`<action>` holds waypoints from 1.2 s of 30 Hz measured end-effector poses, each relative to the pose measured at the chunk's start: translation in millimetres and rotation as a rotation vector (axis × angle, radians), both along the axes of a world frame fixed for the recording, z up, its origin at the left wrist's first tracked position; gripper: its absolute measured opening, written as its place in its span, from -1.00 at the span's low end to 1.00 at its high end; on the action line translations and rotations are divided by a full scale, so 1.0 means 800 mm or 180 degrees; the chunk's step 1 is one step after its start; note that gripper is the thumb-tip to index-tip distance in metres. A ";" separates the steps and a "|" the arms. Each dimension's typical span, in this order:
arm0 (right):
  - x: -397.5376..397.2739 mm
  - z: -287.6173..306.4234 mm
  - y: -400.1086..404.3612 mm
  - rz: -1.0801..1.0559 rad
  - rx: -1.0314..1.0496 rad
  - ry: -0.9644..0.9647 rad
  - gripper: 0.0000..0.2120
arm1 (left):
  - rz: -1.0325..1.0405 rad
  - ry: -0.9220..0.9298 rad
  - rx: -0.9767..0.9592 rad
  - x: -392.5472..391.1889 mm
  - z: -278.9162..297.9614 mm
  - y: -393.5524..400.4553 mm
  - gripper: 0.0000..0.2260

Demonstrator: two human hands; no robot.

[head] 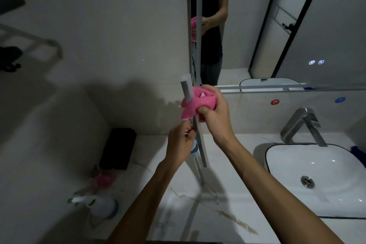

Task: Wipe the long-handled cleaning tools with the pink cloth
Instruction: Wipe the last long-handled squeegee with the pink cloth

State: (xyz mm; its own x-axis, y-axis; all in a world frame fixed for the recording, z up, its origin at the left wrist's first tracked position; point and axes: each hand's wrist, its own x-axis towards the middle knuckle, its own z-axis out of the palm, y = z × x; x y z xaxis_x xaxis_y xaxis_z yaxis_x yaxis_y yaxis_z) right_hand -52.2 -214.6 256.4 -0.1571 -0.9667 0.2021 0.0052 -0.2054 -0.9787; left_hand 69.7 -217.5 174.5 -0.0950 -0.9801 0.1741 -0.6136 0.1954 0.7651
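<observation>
A long grey-white tool handle (186,89) stands upright in front of the mirror edge, its lower shaft (199,144) running down to the counter. My right hand (214,119) grips the pink cloth (193,105), which is wrapped round the handle near its top. Just below, my left hand (181,143) holds the shaft, with a blue and white part (194,149) showing beside its fingers. The mirror reflects the cloth and a hand.
A white sink (309,174) with a steel faucet (303,125) lies to the right. On the marble counter (198,214) stand a white spray bottle (99,204), a pink-topped bottle (103,178) and a black box (118,148). A towel rack (29,39) hangs on the left wall.
</observation>
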 end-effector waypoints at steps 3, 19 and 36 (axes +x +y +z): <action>-0.002 0.021 0.001 0.0274 -0.0037 0.0366 -0.44 | -0.0176 0.0094 -0.0060 -0.011 0.008 -0.003 -0.94; -0.053 0.020 0.006 0.0690 0.0127 0.0493 -0.78 | 0.0665 0.1272 -0.1575 -0.053 0.127 -0.004 -0.63; -0.038 0.041 -0.028 -0.0108 -0.0541 0.0379 -0.58 | -0.0236 0.0598 -0.1244 -0.026 0.184 -0.043 -0.95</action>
State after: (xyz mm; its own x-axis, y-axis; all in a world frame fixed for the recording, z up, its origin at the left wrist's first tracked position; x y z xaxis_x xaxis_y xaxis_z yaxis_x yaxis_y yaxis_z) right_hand -82.2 -236.8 289.1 -0.1542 -0.9117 0.3809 -0.1181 -0.3658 -0.9232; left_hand 49.1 -252.2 322.0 -0.0939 -0.8290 0.5514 -0.4443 0.5305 0.7219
